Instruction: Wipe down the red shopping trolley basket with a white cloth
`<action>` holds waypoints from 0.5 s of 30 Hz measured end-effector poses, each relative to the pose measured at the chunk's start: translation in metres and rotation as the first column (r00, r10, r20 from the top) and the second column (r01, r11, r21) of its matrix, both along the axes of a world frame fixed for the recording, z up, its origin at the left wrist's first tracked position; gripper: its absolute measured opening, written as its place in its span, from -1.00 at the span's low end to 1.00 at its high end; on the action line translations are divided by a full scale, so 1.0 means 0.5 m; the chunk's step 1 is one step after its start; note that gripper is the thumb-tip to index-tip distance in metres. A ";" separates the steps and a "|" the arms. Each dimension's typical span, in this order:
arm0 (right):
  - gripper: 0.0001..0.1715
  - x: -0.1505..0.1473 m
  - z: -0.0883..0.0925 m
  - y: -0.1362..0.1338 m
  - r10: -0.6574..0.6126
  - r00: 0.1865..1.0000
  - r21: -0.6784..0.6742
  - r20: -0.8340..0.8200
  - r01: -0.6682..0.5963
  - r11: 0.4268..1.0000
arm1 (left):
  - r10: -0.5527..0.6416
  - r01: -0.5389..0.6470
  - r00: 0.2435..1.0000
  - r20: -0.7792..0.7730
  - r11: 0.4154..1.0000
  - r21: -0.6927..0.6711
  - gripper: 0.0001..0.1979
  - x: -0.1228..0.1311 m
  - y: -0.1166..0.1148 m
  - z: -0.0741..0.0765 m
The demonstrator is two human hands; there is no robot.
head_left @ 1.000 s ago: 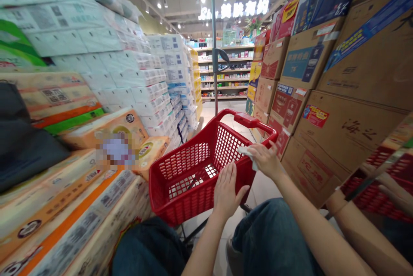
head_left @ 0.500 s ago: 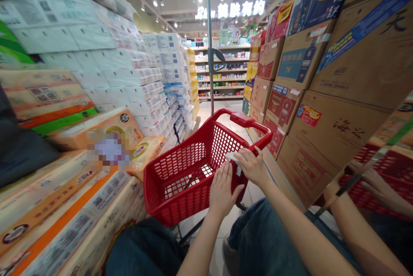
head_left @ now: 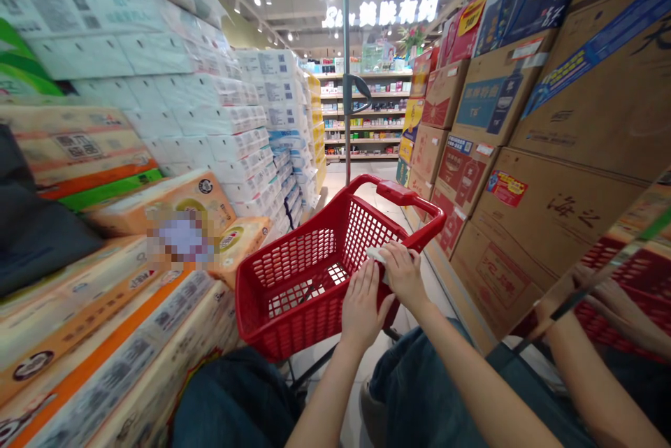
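A red plastic shopping cart point(head_left: 293, 333) with perforated walls stands in front of my knees, its handle at the far right end. My left hand point(head_left: 363, 305) lies flat against the near rim, fingers stretched and thumb apart. Beside it, my right hand point(head_left: 402, 272) presses a crumpled white wipe point(head_left: 375, 254) onto the rim near the handle. Most of the wipe is hidden beneath the right fingers. The basket's visible floor shows only its grid and a dark strip.
Stacked tissue packs point(head_left: 99, 294) crowd the left side, with taller white packs point(head_left: 210, 112) behind. Cardboard cartons point(head_left: 571, 217) rise on the right next to a mirror point(head_left: 629, 294). A grey pole point(head_left: 347, 147) stands beyond the cart. Stocked shelves point(head_left: 361, 112) close the aisle.
My right hand has slid slightly left and down along the rim with the wipe, away from the handle. My left hand stays nearly in place. The view has shifted a little.
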State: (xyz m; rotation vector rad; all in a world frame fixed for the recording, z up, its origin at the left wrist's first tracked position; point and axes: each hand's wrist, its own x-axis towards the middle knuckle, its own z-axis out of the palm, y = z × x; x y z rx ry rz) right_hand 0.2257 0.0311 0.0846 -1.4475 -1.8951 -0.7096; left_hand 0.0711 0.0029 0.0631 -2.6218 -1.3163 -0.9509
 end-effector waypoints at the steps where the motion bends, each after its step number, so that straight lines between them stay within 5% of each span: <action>1: -0.66 0.020 0.004 0.001 0.027 0.998 -0.014 0.052 -0.027 1.000 | -0.003 0.003 1.000 -0.002 1.000 0.004 -0.35 -0.002 0.001 0.000; 3: -0.64 0.087 0.032 0.015 0.029 0.997 -0.018 0.078 -0.028 0.999 | -0.012 0.012 1.000 -0.004 1.000 0.009 -0.36 -0.005 0.002 -0.001; 7: -0.65 0.199 0.104 0.060 -0.112 0.984 0.038 -0.142 0.118 0.992 | -0.017 0.017 1.000 0.003 1.000 0.008 -0.35 -0.004 0.000 -0.001; 11: -0.66 0.126 0.090 0.053 -0.233 0.934 0.081 -0.273 0.263 0.961 | 0.008 -0.009 1.000 0.016 1.000 0.013 -0.35 0.001 -0.001 -0.004; 15: -0.66 0.016 0.029 0.005 -0.076 0.991 0.021 -0.111 0.079 0.997 | 0.007 -0.008 1.000 0.007 0.999 0.032 -0.32 0.001 0.001 -0.009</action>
